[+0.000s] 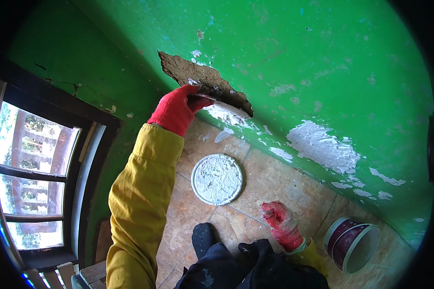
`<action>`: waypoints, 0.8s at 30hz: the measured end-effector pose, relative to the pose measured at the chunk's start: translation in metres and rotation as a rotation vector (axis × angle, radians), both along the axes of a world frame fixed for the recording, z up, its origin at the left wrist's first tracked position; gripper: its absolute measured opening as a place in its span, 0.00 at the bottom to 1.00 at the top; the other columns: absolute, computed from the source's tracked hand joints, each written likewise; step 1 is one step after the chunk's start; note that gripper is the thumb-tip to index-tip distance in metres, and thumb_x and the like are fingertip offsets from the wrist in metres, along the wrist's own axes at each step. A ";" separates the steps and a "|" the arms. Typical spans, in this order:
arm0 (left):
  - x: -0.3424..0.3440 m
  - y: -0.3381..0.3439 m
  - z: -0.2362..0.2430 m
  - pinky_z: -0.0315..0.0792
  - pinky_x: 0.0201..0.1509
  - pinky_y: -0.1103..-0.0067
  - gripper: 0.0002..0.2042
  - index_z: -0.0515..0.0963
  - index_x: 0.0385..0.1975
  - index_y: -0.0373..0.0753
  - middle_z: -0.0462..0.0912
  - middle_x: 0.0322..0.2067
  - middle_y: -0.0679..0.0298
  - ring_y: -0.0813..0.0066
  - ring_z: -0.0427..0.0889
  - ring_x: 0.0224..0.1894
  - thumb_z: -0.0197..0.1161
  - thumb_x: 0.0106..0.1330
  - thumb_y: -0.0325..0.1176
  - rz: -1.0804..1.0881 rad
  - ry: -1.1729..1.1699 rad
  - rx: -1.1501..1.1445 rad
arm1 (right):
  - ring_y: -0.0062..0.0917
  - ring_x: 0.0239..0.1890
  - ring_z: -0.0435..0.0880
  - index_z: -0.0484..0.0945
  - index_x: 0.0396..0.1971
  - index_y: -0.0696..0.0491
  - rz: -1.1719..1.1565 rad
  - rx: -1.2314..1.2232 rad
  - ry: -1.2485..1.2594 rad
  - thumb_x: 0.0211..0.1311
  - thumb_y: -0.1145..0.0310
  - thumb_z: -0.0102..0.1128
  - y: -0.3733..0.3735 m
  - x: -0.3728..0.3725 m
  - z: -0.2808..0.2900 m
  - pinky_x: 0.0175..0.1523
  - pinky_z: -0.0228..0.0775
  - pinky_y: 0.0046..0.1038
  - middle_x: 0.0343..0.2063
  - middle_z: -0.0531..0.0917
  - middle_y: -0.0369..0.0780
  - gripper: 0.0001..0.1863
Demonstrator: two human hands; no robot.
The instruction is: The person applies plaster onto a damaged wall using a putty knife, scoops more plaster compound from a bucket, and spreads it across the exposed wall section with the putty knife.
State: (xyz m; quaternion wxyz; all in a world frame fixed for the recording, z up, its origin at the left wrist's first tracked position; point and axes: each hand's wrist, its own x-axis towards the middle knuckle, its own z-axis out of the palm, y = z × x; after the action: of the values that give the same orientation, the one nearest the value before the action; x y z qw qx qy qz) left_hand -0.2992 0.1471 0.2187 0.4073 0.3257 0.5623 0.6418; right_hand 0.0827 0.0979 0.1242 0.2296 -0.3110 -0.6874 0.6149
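Note:
My left hand, in a red glove, reaches to the green wall and pinches a thin flat putty knife, mostly hidden by the fingers. Its edge lies at a patch of bare brown plaster where the paint has come off. White filler is smeared along the patch's lower edge. Low over the floor, my right hand has its gloved fingers curled in, with whitish smears on them; I cannot make out whether they hold anything. Between the hands and the wall, a round lid covered in white filler lies on the tiles.
A purple and white bucket stands by the wall at the right. More white filler is spread on the wall there. A dark-framed window is at the left, with wooden slats below it. My feet are on the tiled floor.

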 end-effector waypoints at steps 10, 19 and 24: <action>0.005 -0.025 0.030 0.77 0.49 0.69 0.09 0.72 0.35 0.24 0.77 0.31 0.49 0.55 0.78 0.40 0.59 0.56 0.22 0.203 -0.633 -0.118 | 0.29 0.31 0.79 0.76 0.36 0.58 -0.032 -0.069 -0.004 0.52 0.80 0.54 -0.022 0.003 0.015 0.35 0.71 0.25 0.32 0.78 0.44 0.10; -0.019 -0.051 0.055 0.74 0.54 0.73 0.13 0.69 0.45 0.28 0.75 0.40 0.47 0.57 0.76 0.46 0.52 0.60 0.17 -0.110 -0.500 0.023 | 0.29 0.31 0.80 0.76 0.36 0.58 -0.005 -0.025 -0.028 0.51 0.80 0.54 -0.036 -0.006 0.026 0.34 0.71 0.25 0.31 0.78 0.44 0.10; -0.020 -0.055 0.087 0.73 0.55 0.74 0.12 0.69 0.45 0.29 0.74 0.41 0.48 0.56 0.74 0.48 0.53 0.60 0.18 -0.028 -0.269 -0.046 | 0.23 0.35 0.76 0.75 0.37 0.60 0.040 -0.131 -0.065 0.56 0.77 0.51 -0.044 -0.005 0.035 0.39 0.70 0.23 0.35 0.76 0.42 0.08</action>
State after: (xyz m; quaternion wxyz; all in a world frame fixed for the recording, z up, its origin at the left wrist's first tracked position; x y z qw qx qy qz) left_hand -0.3197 0.0921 0.3055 0.4954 0.2352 0.5123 0.6609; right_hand 0.0779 0.0539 0.1591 0.1740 -0.3314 -0.6590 0.6524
